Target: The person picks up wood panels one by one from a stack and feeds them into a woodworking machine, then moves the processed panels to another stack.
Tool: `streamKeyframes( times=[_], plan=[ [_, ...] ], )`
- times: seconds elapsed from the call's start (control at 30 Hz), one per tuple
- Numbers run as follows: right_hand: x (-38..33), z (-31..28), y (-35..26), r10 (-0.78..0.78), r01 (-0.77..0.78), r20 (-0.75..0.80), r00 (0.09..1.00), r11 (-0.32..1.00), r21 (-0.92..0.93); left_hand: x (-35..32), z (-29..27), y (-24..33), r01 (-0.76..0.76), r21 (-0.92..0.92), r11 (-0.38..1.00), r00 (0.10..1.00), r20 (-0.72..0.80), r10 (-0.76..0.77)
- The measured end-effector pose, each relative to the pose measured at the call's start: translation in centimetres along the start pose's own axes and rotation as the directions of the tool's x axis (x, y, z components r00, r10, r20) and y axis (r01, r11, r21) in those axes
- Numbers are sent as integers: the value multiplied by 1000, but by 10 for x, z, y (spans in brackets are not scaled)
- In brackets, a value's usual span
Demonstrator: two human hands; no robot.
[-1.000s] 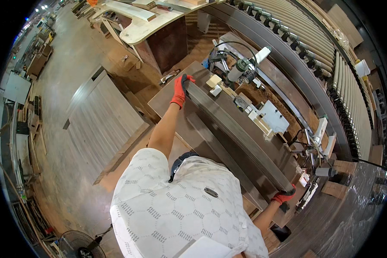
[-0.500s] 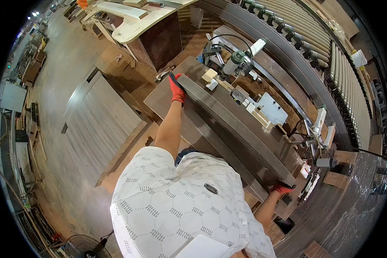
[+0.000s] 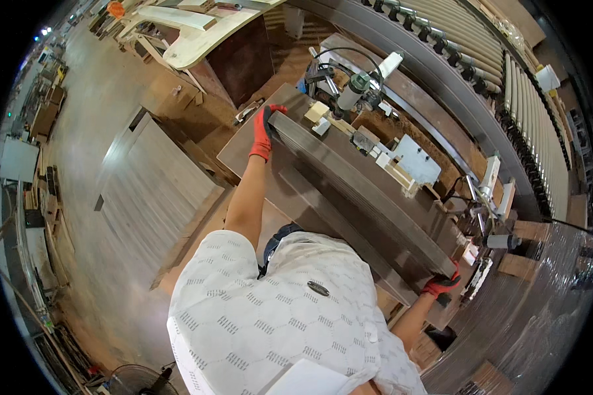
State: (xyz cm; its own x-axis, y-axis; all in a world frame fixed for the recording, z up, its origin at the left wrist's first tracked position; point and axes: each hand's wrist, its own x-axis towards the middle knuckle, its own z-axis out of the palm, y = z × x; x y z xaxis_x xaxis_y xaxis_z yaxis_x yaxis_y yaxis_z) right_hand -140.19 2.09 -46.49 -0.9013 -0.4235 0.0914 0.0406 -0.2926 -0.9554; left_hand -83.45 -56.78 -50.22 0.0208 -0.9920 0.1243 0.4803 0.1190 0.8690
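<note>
A long stack of thin grey-brown boards [image 3: 366,187] runs slantwise from far left to near right over a brown worktable [image 3: 240,155]. My left hand [image 3: 262,135], in a red glove with a dark palm, grips the far left end. At the near right end, my right hand [image 3: 443,284], gloved the same way, has its fingers curled round the stack's end. Both palms are partly hidden. Closer to me, another long grey-brown board [image 3: 329,204] lies alongside the stack.
Beyond the boards stand a machine head with a grey-green motor [image 3: 352,92], wooden blocks [image 3: 319,112] and a pale metal plate [image 3: 416,161]. A roller conveyor [image 3: 471,49] lies at the far right. Grey panels [image 3: 158,191] are stacked left; wrapped boards [image 3: 540,309] stand right.
My right hand has shifted its grip on the stack's near end, its fingers now turned up round the corner. My left fingers reach further over the far end. The view has shifted slightly.
</note>
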Motion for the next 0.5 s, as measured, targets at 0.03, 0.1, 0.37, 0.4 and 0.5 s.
streamKeyframes(
  times=[0.03,0.1,0.37,0.4,0.5],
  plan=[
    [-4,-6,6,-40,36,-56,998,996,-81,0,9,10,-8,74,997,999,41,5],
    [9,-37,24,-146,105,-148,978,961,-255,-4,21,15,19,80,997,999,43,-23],
    [22,-31,42,52,-50,-289,956,999,13,-1,6,10,7,42,999,999,-51,-5],
    [23,-39,37,20,-28,-198,980,999,-38,-4,8,13,92,5,996,995,-30,-92],
    [25,-43,17,141,-141,-14,990,990,-20,-3,6,37,-22,354,935,975,215,-59]
  ],
)
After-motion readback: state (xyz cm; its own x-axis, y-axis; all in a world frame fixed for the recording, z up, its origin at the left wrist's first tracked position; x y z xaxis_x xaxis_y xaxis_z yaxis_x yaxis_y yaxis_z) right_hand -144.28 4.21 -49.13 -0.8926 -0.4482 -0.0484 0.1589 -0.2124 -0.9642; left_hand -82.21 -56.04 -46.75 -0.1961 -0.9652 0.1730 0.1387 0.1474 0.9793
